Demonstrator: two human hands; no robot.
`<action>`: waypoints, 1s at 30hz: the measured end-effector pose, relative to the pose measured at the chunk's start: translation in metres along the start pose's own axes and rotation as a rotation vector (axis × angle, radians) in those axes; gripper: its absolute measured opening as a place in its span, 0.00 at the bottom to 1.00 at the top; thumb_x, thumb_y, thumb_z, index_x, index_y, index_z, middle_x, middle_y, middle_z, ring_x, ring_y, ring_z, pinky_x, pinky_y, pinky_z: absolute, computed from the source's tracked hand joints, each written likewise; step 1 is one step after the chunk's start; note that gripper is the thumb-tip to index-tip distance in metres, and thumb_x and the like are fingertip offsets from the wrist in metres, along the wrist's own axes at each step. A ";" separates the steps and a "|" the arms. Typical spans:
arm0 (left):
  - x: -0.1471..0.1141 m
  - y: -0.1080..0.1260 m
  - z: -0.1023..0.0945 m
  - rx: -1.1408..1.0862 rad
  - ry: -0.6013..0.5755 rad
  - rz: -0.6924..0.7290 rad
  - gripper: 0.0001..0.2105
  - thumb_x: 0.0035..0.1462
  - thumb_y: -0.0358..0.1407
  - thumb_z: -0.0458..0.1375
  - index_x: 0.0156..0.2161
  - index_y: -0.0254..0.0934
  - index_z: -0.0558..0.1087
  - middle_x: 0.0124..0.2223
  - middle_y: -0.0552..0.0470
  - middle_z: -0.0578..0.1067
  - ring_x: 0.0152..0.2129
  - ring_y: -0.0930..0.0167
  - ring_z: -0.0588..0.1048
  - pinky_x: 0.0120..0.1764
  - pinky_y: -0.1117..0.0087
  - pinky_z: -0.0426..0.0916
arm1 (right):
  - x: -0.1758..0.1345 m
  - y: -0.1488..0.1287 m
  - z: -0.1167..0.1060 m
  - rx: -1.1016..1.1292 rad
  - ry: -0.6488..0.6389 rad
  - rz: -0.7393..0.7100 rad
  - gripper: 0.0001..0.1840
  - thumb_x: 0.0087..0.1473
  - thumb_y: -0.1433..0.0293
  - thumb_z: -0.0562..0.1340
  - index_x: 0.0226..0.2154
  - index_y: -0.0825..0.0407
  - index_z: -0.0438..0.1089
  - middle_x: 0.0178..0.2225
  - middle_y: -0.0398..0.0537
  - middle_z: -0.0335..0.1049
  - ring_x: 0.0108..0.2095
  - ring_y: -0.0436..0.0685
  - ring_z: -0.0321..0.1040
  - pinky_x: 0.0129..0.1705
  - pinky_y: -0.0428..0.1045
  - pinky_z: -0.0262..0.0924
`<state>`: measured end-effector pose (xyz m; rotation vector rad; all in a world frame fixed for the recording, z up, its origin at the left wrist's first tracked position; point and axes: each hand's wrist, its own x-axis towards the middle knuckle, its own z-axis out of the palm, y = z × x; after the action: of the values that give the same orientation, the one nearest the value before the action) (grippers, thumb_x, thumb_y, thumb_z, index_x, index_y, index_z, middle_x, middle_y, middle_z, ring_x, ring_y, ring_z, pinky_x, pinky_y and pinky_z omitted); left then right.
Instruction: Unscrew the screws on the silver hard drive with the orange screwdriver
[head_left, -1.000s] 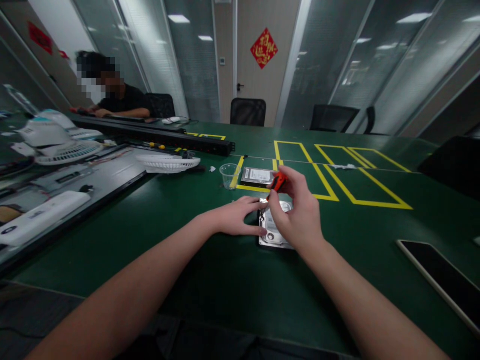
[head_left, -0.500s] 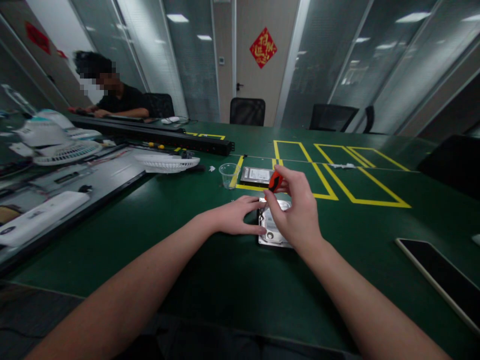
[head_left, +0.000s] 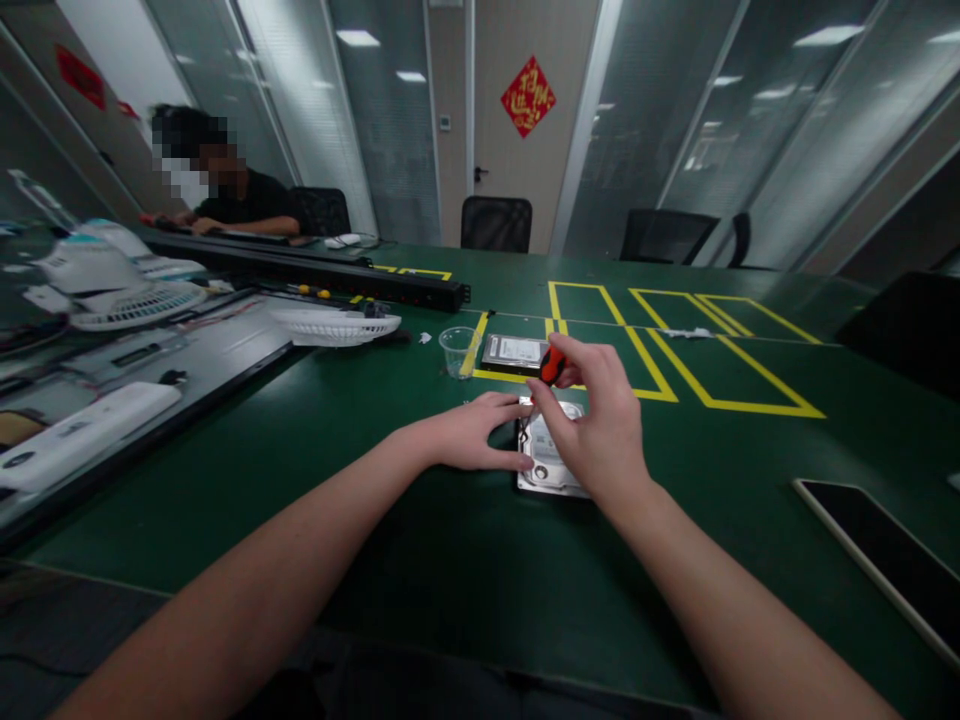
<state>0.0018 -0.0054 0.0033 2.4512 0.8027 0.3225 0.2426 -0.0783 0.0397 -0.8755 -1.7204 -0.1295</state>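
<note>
A silver hard drive (head_left: pixel 553 478) lies flat on the green table in front of me. My left hand (head_left: pixel 480 432) holds it at its left side, with the thumb on the near part and the fingers towards the far corner. In my right hand (head_left: pixel 600 420) is a small screwdriver (head_left: pixel 553 364) with a red and black handle, gripped between thumb and fingers. Its shaft points down at the left part of the drive; the tip is too small to make out. The right hand covers the drive's right part.
Behind the drive lies a second hard drive (head_left: pixel 515 352) inside yellow tape, beside a clear plastic cup (head_left: pixel 460 352). A phone (head_left: pixel 885 560) rests on the right. Fan parts (head_left: pixel 334 326), a long black bar (head_left: pixel 337 275) and a large panel (head_left: pixel 217 350) occupy the left. A person (head_left: pixel 240 195) sits beyond.
The screwdriver's handle has turned slightly in my right hand, showing more of its red side. My left hand and the hard drive have kept their places.
</note>
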 end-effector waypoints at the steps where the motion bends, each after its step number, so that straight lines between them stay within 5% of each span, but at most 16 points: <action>1: 0.000 0.000 0.000 0.002 0.000 -0.005 0.51 0.76 0.69 0.74 0.90 0.46 0.70 0.93 0.33 0.66 0.92 0.38 0.63 0.91 0.32 0.60 | 0.000 0.000 0.000 -0.001 -0.009 0.003 0.27 0.78 0.71 0.70 0.75 0.40 0.79 0.61 0.55 0.84 0.51 0.65 0.85 0.56 0.65 0.90; 11: 0.001 -0.003 0.001 -0.013 0.007 0.026 0.49 0.75 0.68 0.76 0.89 0.49 0.71 0.92 0.36 0.68 0.90 0.38 0.66 0.91 0.32 0.62 | -0.002 0.001 0.001 0.034 -0.033 -0.022 0.32 0.79 0.71 0.68 0.79 0.42 0.73 0.68 0.59 0.86 0.61 0.70 0.89 0.61 0.68 0.91; 19: 0.000 -0.002 0.000 -0.006 0.003 0.010 0.49 0.76 0.70 0.74 0.89 0.48 0.71 0.92 0.35 0.69 0.92 0.38 0.63 0.91 0.31 0.60 | 0.000 0.001 0.000 -0.026 -0.026 0.001 0.29 0.78 0.70 0.69 0.75 0.41 0.76 0.60 0.54 0.87 0.49 0.66 0.86 0.55 0.67 0.91; 30: 0.002 -0.003 0.001 -0.007 0.024 0.010 0.50 0.75 0.72 0.74 0.89 0.48 0.72 0.93 0.34 0.67 0.90 0.36 0.66 0.89 0.29 0.64 | 0.003 -0.002 -0.005 -0.024 -0.039 -0.004 0.27 0.78 0.68 0.71 0.74 0.40 0.79 0.61 0.55 0.84 0.53 0.68 0.85 0.57 0.67 0.90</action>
<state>0.0020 -0.0027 0.0008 2.4497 0.7979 0.3583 0.2448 -0.0807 0.0446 -0.8979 -1.7599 -0.1373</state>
